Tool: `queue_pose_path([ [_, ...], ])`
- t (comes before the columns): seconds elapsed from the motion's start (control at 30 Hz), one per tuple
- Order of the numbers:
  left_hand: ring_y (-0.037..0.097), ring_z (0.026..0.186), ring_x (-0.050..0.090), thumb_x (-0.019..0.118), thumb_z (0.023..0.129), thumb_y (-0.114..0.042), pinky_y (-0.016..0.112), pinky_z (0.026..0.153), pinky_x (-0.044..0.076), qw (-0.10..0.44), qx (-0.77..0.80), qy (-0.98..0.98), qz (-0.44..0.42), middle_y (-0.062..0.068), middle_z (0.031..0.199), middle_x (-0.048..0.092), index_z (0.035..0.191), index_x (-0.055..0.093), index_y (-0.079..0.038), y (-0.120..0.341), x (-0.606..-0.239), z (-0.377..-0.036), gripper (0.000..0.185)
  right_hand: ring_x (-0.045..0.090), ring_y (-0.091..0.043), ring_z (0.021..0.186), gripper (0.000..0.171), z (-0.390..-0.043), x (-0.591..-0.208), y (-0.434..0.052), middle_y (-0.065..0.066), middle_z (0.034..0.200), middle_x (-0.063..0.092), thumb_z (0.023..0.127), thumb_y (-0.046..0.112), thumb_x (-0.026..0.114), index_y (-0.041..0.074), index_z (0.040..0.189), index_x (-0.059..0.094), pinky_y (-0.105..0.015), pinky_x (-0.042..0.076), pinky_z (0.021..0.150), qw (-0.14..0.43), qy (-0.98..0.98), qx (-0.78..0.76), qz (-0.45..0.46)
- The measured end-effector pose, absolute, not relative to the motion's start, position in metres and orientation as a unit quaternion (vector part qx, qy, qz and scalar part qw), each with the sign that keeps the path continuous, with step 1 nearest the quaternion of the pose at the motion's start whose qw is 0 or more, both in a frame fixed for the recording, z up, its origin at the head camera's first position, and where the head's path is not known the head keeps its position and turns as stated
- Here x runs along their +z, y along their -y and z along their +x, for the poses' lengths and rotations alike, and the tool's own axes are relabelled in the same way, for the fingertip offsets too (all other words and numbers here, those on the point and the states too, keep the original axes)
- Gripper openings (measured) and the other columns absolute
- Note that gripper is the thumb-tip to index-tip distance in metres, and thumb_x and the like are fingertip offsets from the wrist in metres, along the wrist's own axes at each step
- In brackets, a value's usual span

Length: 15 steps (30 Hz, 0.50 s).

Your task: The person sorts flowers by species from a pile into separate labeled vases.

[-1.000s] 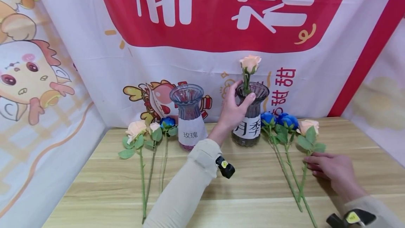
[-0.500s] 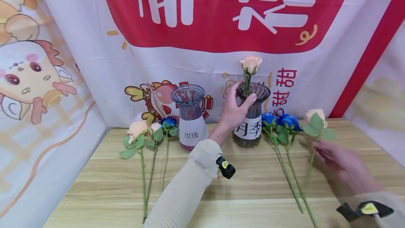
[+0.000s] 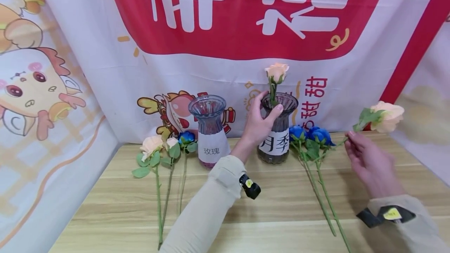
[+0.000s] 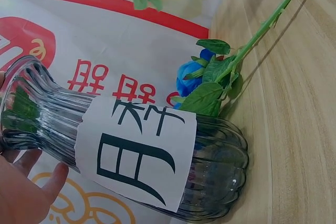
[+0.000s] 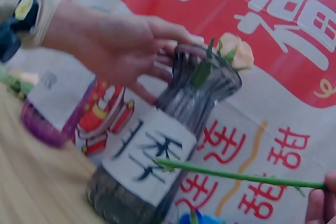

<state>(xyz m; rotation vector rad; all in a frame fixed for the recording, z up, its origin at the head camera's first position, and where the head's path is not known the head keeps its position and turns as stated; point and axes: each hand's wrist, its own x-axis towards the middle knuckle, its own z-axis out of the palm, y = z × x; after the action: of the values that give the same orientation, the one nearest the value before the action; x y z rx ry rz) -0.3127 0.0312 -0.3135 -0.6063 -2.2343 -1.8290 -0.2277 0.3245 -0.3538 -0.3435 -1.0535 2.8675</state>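
Note:
My left hand [image 3: 259, 125] grips the rim and neck of a smoky glass vase [image 3: 275, 157] with a white label of black characters. One peach rose [image 3: 277, 73] stands in that vase, its bloom above the rim. To the right, my right hand [image 3: 373, 164] pinches the green stem of another peach rose [image 3: 388, 116], held off the table. Its bloom leans right, and the cut end of the stem [image 5: 236, 174] points left toward the vase in the right wrist view. In the left wrist view, the left hand's fingers [image 4: 55, 184] lie along the vase neck.
A bluish vase [image 3: 211, 128] with a white label stands left of the smoky one. Two blue roses [image 3: 320, 136] lie right of the vases. On the left lie a peach rose [image 3: 152, 145], a smaller pale rose [image 3: 172, 143] and a blue rose [image 3: 186, 137]. A printed cloth [image 3: 239, 42] hangs behind the table.
My right hand has lifted the peach rose from the table and turned it, so the bloom now tips right and the stem end swings left. The left hand keeps its place on the vase.

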Motion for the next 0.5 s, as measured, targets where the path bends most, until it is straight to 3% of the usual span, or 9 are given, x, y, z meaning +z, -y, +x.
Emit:
queue_pose_path([
  [0.17, 0.026, 0.153, 0.040, 0.065, 0.103, -0.046, 0.051, 0.128, 0.035, 0.097, -0.616, 0.755, -0.205, 0.006, 0.165, 0.041, 0.165, 0.033, -0.020, -0.031, -0.314, -0.313, 0.075, 0.072, -0.018, 0.088, 0.013, -0.236, -0.342, -0.310, -0.010, 0.094, 0.076, 0.101, -0.006, 0.064, -0.001, 0.101, 0.076, -0.023, 0.062, 0.084, 0.056, 0.245, 0.963, -0.095],
  [0.37, 0.026, 0.154, 0.040, 0.065, 0.103, -0.046, 0.050, 0.128, 0.035, 0.097, -0.617, 0.753, -0.207, 0.006, 0.166, 0.040, 0.166, 0.033, -0.020, -0.031, -0.314, -0.313, 0.075, 0.066, -0.013, 0.108, 0.016, -0.245, -0.325, -0.296, -0.007, 0.102, 0.076, 0.098, -0.003, 0.071, 0.005, 0.111, 0.076, -0.022, 0.060, 0.096, 0.088, 0.220, 0.965, -0.117],
  [0.5, 0.025, 0.154, 0.040, 0.065, 0.103, -0.045, 0.050, 0.128, 0.035, 0.097, -0.617, 0.753, -0.206, 0.005, 0.166, 0.040, 0.166, 0.033, -0.020, -0.031, -0.314, -0.312, 0.074, 0.067, -0.016, 0.106, 0.015, -0.249, -0.314, -0.293, -0.009, 0.100, 0.076, 0.098, -0.003, 0.070, 0.004, 0.111, 0.074, -0.023, 0.061, 0.096, 0.110, 0.198, 0.967, -0.119],
])
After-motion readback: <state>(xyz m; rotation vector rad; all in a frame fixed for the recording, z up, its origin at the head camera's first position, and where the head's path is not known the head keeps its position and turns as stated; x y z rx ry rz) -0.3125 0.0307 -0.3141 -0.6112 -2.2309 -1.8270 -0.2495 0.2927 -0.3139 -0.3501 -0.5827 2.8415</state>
